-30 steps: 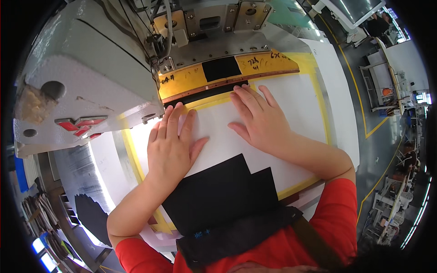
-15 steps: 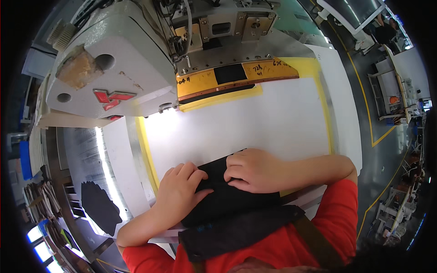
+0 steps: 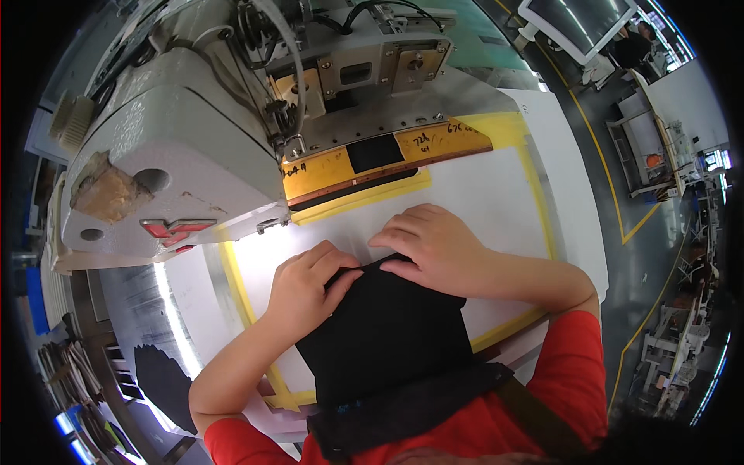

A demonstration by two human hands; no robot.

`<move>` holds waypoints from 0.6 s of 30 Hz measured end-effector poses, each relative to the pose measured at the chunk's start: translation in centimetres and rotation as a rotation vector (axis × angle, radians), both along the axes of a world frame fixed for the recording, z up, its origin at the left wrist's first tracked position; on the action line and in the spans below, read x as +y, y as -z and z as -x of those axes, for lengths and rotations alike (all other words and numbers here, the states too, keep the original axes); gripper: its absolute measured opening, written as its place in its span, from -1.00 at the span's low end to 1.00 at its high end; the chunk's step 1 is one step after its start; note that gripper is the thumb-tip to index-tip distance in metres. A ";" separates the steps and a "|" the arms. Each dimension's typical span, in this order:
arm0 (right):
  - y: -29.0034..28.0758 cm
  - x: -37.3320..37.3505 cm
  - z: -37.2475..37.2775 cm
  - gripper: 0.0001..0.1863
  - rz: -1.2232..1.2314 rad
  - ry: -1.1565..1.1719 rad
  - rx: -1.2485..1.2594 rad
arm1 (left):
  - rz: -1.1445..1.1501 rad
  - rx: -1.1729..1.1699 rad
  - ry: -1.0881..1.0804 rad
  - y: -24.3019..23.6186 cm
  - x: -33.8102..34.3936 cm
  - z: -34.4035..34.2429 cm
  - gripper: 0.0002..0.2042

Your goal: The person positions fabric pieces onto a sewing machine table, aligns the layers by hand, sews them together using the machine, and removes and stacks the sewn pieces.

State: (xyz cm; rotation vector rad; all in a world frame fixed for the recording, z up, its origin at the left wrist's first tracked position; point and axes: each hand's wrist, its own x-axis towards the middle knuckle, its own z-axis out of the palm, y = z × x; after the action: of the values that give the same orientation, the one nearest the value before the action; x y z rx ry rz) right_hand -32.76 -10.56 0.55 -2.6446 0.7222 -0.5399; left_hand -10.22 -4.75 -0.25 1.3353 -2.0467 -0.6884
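A piece of black fabric lies over the near part of the white work plate, with its lower end next to the dark apron at my front. At its far left corner my left hand is closed, thumb and forefinger pinching the edge. My right hand is at the far edge just to the right; fabric shows between its thumb and palm. Its forefinger reaches past the edge, a little apart from the thumb. The fingers' undersides are hidden.
A grey sewing machine head stands at the upper left. Beyond my hands is a yellow clamp plate with a black patch. Black cut pieces lie at the lower left. A screen hangs at the upper right.
Both hands have moved away from my body toward the clamp plate, drawing the fabric out flatter and farther across the plate. My right hand's fingers have straightened. The view has shifted slightly.
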 end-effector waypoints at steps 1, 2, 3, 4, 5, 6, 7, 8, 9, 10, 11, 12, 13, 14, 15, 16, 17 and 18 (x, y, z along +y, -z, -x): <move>0.6 0.2 -0.2 -0.79 -0.062 -0.016 0.001 | 0.067 -0.026 0.021 0.2 0.0 0.0 -0.87; 0.9 0.1 -0.5 -0.79 -0.066 -0.033 0.000 | 0.133 -0.057 0.034 0.5 0.2 -0.2 -0.87; 1.0 0.1 -0.7 -0.83 -0.114 -0.024 -0.035 | 0.200 -0.090 0.040 0.7 0.3 -0.4 -0.87; 1.2 0.0 -1.0 -0.86 -0.161 -0.016 -0.071 | 0.198 -0.095 0.022 0.8 0.4 -0.7 -0.87; 1.1 -0.2 -1.3 -0.86 -0.163 -0.034 -0.071 | 0.236 -0.104 0.008 0.8 0.5 -0.9 -0.84; 1.0 -0.5 -1.6 -0.88 -0.136 0.010 -0.087 | 0.274 -0.115 -0.005 0.8 0.5 -1.0 -0.82; 0.9 -0.8 -2.0 -0.89 -0.110 0.055 -0.104 | 0.272 -0.120 -0.021 0.8 0.5 -1.1 -0.82; 1.1 -1.3 -2.4 -0.89 -0.108 0.045 -0.107 | 0.352 -0.101 -0.081 0.6 0.2 -1.1 -0.79; 1.5 -1.8 -2.8 -0.89 -0.113 0.091 -0.137 | 0.431 -0.082 -0.140 0.4 0.2 -1.1 -0.75; 2.0 -2.4 -3.3 -0.89 -0.118 0.139 -0.166 | 0.433 -0.087 -0.146 0.2 0.4 -1.1 -0.75; 2.3 -3.2 -3.8 -0.86 -0.075 0.145 -0.189 | 0.490 -0.111 -0.125 0.0 0.6 -1.1 -0.73; 2.2 -3.9 -4.2 -0.86 -0.074 0.143 -0.192 | 0.546 -0.135 -0.103 -0.1 0.9 -1.0 -0.71; 1.9 -4.4 -4.7 -0.83 -0.062 0.165 -0.113 | 0.464 -0.181 -0.045 0.0 1.2 -1.1 -0.68; 1.8 -4.9 -5.3 -0.79 -0.052 0.184 -0.033 | 0.463 -0.185 -0.049 0.2 1.1 -1.0 -0.68; 2.0 -5.3 -5.8 -0.72 -0.039 0.187 -0.041 | 0.436 -0.246 -0.065 0.3 0.9 -0.7 -0.68; 1.9 -5.5 -6.2 -0.72 -0.041 0.185 -0.043 | 0.409 -0.306 -0.082 0.5 0.8 -0.5 -0.67; 1.8 -5.7 -6.4 -0.72 -0.045 0.218 -0.003 | 0.352 -0.368 -0.099 0.6 0.9 -0.6 -0.61; 1.7 -5.8 -6.6 -0.72 -0.049 0.251 0.039 | 0.349 -0.370 -0.100 0.6 0.8 -0.6 -0.61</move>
State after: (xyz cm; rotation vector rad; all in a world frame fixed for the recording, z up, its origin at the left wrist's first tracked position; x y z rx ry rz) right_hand -26.18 -16.39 -1.13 -2.5410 1.0744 -0.5307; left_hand -9.62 -3.92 -0.87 1.4181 -2.2328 -0.0298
